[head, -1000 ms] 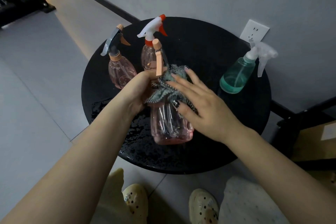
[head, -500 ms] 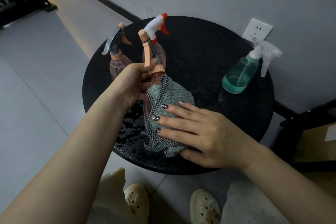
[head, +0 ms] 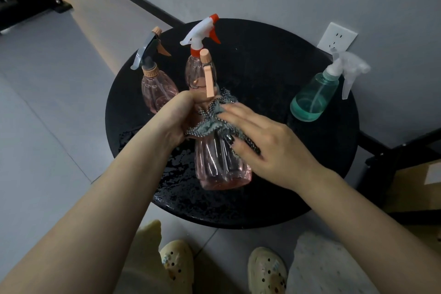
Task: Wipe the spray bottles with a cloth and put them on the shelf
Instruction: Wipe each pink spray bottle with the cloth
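Observation:
A pink spray bottle (head: pixel 220 162) with a peach trigger stands upright at the middle of the round black table (head: pixel 274 93). My left hand (head: pixel 175 119) grips its neck. My right hand (head: pixel 265 141) presses a grey-green cloth (head: pixel 210 124) with a checked edge against the bottle's shoulder, its fingers fairly straight and the thumb under the cloth. Behind stand two more pink bottles: one with a grey and peach head (head: pixel 156 86), one with a white and red head (head: pixel 199 67). A green bottle (head: pixel 315 95) with a clear trigger stands at the right.
The tabletop is wet near its front left (head: pixel 176 174). A wall with a white socket (head: pixel 336 38) is close behind the table. A dark frame and a cardboard box (head: pixel 415 184) sit at the right. My feet in pale clogs are below the table edge.
The cloth and my right hand moved from low on the bottle's body up to its shoulder. The bottle went from tilted to upright.

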The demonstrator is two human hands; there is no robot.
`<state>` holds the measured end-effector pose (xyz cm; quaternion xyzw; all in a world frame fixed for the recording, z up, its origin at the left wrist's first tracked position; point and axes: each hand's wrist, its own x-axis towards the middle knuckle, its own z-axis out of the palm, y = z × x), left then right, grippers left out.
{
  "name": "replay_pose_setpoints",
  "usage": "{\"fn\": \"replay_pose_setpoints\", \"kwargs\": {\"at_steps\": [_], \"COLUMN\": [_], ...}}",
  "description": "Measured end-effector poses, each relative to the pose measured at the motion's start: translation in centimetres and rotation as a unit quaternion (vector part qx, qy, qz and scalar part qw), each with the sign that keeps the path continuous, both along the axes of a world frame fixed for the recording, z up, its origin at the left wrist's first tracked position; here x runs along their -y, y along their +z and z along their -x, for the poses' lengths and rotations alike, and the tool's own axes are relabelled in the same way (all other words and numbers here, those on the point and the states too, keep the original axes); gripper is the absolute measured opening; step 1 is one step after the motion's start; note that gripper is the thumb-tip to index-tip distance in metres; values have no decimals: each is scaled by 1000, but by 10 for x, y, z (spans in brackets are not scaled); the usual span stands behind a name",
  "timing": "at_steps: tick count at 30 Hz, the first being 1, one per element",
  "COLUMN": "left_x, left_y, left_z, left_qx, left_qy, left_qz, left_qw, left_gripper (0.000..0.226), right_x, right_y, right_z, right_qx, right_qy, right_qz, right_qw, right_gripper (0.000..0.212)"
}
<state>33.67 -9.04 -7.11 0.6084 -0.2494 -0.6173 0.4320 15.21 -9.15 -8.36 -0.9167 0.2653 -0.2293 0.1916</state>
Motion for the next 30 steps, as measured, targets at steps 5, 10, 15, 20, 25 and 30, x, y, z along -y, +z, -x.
{"fn": "replay_pose_setpoints", "kwargs": {"at_steps": [5,10,15,20,25,30], "left_x": [1,3,0,-4,-4,-2], "left_y": [5,11,11,7,9,14], "left_z": [-4,-14,-8,3,0,-14], "left_qx": [21,-22,-8,-14,-32,-39], "left_qy": [24,52,23,-12,3,50], "left_qz": [-11,10,18,26,33,36], "left_qw": [999,998,1000,999,999,997], "left_gripper": [19,20,23,22,17,22], "right_x": [-11,-18,-9,3,-5,-17], "right_y": [0,-4,-2,2,-1,-7], "right_z": [13,18,7,-4,-1,15], "right_qx": [-5,-21,5,25,21,2], "right_qy": [115,192,124,10,43,132], "right_qz": [100,133,84,-72,-71,27], "right_qw": [988,972,989,997,996,991], "right_gripper": [44,46,41,48,50,49]}}
